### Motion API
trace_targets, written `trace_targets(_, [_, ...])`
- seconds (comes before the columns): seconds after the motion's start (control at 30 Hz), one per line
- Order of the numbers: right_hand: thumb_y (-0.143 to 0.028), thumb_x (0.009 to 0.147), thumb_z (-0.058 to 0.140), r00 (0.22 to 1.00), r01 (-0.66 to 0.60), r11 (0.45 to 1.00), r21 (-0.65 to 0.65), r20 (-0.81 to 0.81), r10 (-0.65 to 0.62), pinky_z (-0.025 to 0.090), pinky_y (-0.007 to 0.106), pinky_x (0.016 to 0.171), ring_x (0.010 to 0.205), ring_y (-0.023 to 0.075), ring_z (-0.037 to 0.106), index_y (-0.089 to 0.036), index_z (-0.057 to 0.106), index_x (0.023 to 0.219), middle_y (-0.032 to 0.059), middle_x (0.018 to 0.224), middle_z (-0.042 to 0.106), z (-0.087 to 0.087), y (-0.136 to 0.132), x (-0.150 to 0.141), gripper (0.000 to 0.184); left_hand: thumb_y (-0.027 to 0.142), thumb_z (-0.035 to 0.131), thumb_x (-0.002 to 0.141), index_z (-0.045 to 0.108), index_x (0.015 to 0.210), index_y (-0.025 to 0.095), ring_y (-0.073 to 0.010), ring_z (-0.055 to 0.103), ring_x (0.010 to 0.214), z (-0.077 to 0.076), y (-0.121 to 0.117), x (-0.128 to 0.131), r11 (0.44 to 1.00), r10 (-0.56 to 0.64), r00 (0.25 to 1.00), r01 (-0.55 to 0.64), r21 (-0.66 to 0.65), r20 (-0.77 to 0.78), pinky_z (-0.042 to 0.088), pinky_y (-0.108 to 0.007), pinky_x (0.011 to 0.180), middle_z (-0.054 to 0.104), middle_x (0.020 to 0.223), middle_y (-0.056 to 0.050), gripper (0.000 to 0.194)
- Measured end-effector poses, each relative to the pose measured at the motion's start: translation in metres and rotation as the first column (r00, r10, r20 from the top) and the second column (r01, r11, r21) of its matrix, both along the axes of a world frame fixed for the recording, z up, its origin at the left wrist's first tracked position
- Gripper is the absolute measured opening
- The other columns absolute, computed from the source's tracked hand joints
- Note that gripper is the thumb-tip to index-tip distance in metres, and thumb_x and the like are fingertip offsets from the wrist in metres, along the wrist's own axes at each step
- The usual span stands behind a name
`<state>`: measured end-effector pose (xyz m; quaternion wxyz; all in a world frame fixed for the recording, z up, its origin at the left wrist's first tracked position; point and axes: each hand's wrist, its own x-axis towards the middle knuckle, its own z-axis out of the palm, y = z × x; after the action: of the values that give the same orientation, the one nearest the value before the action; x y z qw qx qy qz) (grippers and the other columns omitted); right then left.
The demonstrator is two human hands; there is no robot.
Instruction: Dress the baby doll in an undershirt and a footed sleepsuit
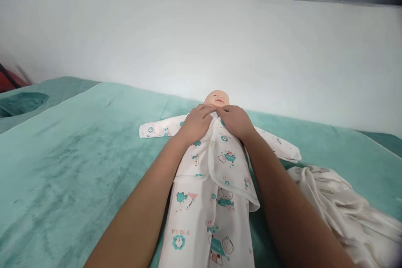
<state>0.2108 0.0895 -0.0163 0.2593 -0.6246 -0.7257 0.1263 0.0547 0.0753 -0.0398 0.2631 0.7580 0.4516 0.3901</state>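
A baby doll (217, 98) lies on its back, dressed in a white printed jacket (229, 155) and matching trousers (194, 226). Both sleeves stretch out to the sides. My left hand (198, 123) rests on the upper chest, its fingers closed on the collar just below the doll's chin. From the other side, my right hand (235, 120) grips the collar edge with curled fingers. One front panel of the jacket overlaps the other, and its lower right corner sticks out over the trousers. My hands hide most of the neckline and the fingertips are partly covered.
A teal plush bed cover (94, 167) lies under the doll. Crumpled white cloth (342, 209) is heaped at the right, near my right forearm. Behind the head stands a white wall (188, 42) with a dark upper band. Something red (11, 79) shows at the far left.
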Motion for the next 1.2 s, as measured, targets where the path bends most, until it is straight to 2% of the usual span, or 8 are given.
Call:
trace_targets(0.2, [-0.036, 0.089, 0.044, 0.872, 0.291, 0.943, 0.162, -0.451, -0.192, 0.028, 0.028, 0.056, 0.058, 0.0138, 0.035, -0.023, 0.033, 0.057, -0.0040, 0.056, 0.037, -0.013, -0.033, 0.000, 0.036, 0.021, 0.038, 0.093, 0.066, 0.122, 0.025, -0.0200, 0.051, 0.127, 0.003, -0.025, -0.001, 0.998, -0.024, 0.994, 0.018, 0.060, 0.106, 0.034, -0.037, 0.113, 0.060, 0.133, -0.004, 0.040])
trace_targets(0.37, [-0.039, 0.090, 0.050, 0.813, 0.361, 0.916, 0.172, -0.539, -0.219, 0.032, 0.027, 0.060, 0.060, 0.0136, 0.042, -0.022, 0.047, 0.064, -0.0049, 0.059, 0.048, -0.018, -0.077, -0.007, 0.032, 0.029, 0.046, 0.094, 0.071, 0.111, 0.028, -0.0211, 0.042, 0.137, 0.005, -0.053, -0.008, 1.000, -0.027, 0.989, 0.028, -0.004, 0.147, 0.029, -0.038, 0.117, 0.053, 0.142, -0.002, 0.030])
trace_targets(0.47, [-0.044, 0.091, 0.049, 0.849, 0.280, 0.949, 0.146, -0.498, -0.174, 0.033, 0.027, 0.060, 0.061, 0.0140, 0.044, -0.022, 0.049, 0.065, -0.0041, 0.060, 0.051, -0.013, -0.094, -0.011, 0.035, 0.030, 0.049, 0.093, 0.071, 0.108, 0.027, -0.0218, 0.041, 0.138, 0.004, -0.058, -0.009, 0.999, -0.039, 0.985, 0.041, -0.005, 0.168, 0.030, -0.039, 0.116, 0.054, 0.142, -0.003, 0.027])
trace_targets(0.6, [-0.053, 0.086, 0.056, 0.981, 0.051, 0.997, 0.063, -0.192, -0.038, 0.027, 0.028, 0.056, 0.054, 0.0139, 0.040, -0.022, 0.042, 0.060, -0.0031, 0.057, 0.052, 0.002, -0.100, -0.014, 0.043, 0.027, 0.052, 0.089, 0.071, 0.101, 0.026, -0.0230, 0.043, 0.135, 0.003, -0.057, -0.009, 0.999, -0.028, 0.973, 0.037, -0.035, 0.230, 0.034, -0.041, 0.114, 0.055, 0.140, -0.004, 0.022])
trace_targets(0.73, [-0.047, 0.090, 0.051, 0.999, -0.041, 0.998, -0.040, -0.033, 0.039, 0.024, 0.029, 0.055, 0.053, 0.0146, 0.040, -0.022, 0.041, 0.061, -0.0020, 0.055, 0.054, 0.014, -0.096, -0.012, 0.039, 0.027, 0.051, 0.090, 0.072, 0.098, 0.027, -0.0233, 0.045, 0.134, 0.004, -0.056, -0.008, 0.998, -0.015, 0.973, 0.027, -0.049, 0.231, 0.035, -0.041, 0.113, 0.056, 0.140, -0.003, 0.023])
trace_targets(0.87, [-0.031, 0.090, 0.046, 0.989, -0.131, 0.991, -0.019, -0.066, 0.129, 0.024, 0.029, 0.056, 0.054, 0.0135, 0.037, -0.021, 0.034, 0.060, -0.0038, 0.053, 0.046, 0.013, -0.092, -0.003, 0.034, 0.034, 0.051, 0.093, 0.073, 0.098, 0.028, -0.0237, 0.044, 0.135, 0.003, -0.055, -0.007, 0.999, 0.002, 0.980, 0.008, -0.052, 0.198, 0.033, -0.040, 0.114, 0.056, 0.140, -0.002, 0.023])
trace_targets(1.0, [-0.026, 0.086, 0.045, 0.950, -0.203, 0.979, -0.023, -0.247, 0.191, 0.024, 0.028, 0.056, 0.058, 0.0123, 0.034, -0.021, 0.030, 0.061, -0.0049, 0.057, 0.036, 0.006, -0.088, 0.008, 0.030, 0.034, 0.054, 0.092, 0.073, 0.098, 0.027, -0.0230, 0.045, 0.134, 0.002, -0.055, -0.006, 1.000, 0.007, 0.981, -0.001, -0.031, 0.194, 0.033, -0.039, 0.114, 0.058, 0.138, -0.003, 0.021])
trace_targets(1.2, [-0.028, 0.087, 0.045, 0.906, -0.157, 0.987, -0.031, -0.403, 0.131, 0.026, 0.027, 0.057, 0.062, 0.0125, 0.036, -0.021, 0.037, 0.063, -0.0052, 0.061, 0.036, -0.001, -0.087, 0.008, 0.026, 0.031, 0.056, 0.090, 0.072, 0.095, 0.025, -0.0235, 0.049, 0.130, 0.004, -0.056, -0.007, 1.000, 0.029, 0.980, -0.029, -0.003, 0.197, 0.034, -0.040, 0.114, 0.060, 0.134, -0.004, 0.018])
